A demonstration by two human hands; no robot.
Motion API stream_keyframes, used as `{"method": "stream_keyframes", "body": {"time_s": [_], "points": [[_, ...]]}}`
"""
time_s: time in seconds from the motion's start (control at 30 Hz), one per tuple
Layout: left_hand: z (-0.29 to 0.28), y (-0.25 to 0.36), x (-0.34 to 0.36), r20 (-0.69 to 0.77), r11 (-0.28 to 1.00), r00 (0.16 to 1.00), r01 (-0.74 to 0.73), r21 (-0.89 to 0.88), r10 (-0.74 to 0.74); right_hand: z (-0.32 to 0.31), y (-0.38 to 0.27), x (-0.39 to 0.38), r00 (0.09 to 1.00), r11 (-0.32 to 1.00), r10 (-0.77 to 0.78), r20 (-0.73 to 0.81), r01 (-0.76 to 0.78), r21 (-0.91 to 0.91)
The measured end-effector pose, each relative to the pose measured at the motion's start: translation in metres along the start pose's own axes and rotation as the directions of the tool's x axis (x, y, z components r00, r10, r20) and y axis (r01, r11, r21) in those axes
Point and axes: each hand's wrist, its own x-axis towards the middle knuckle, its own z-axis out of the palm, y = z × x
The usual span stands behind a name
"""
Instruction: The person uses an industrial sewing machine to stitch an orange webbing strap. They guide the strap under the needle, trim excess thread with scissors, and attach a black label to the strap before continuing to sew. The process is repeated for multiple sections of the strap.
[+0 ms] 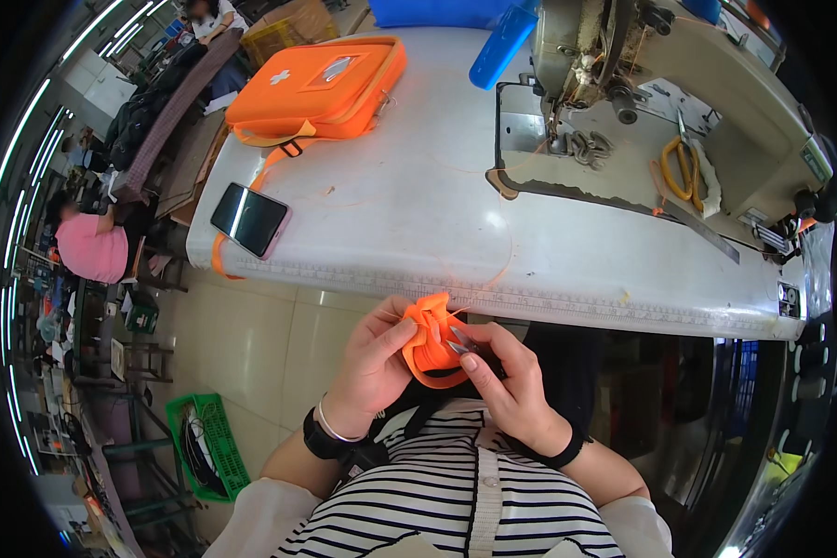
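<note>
My left hand (pixel 374 361) is closed on a bunched orange fabric strap (pixel 428 352), which loops down in front of my striped shirt. In my right hand (pixel 516 386), thumb and forefinger grip small pointed metal thread snips (pixel 462 342), their tips against the orange fabric. The rest of the snips is hidden inside the right hand. Loose orange thread runs from the strap up onto the white table (pixel 409 223). Both hands are just in front of the table's near edge, which has a ruler strip (pixel 493 299) along it.
A sewing machine (pixel 753 112) stands at the right, with yellow-handled scissors (pixel 684 170) on its bed. An orange zipped bag (pixel 316 88) and a phone (pixel 250 220) lie on the left of the table. A green basket (pixel 223 446) is on the floor. Other people sit farther left.
</note>
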Motion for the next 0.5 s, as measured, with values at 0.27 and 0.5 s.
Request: {"method": "stream_keyframes", "body": {"time_s": [0.27,0.5], "points": [[-0.0078,-0.0082,-0.0010,0.036,0.995,0.997,0.069,-0.067,-0.067,0.0046,-0.0057,0.0095,1.000,0.997,0.000,0.027,-0.002,0.073],[-0.0109,-0.0102,-0.0026,0.060,0.991,0.993,0.108,-0.083,-0.103,0.0063,-0.0056,0.0104,0.993,0.991,-0.120,-0.022,0.118,-0.064]]}}
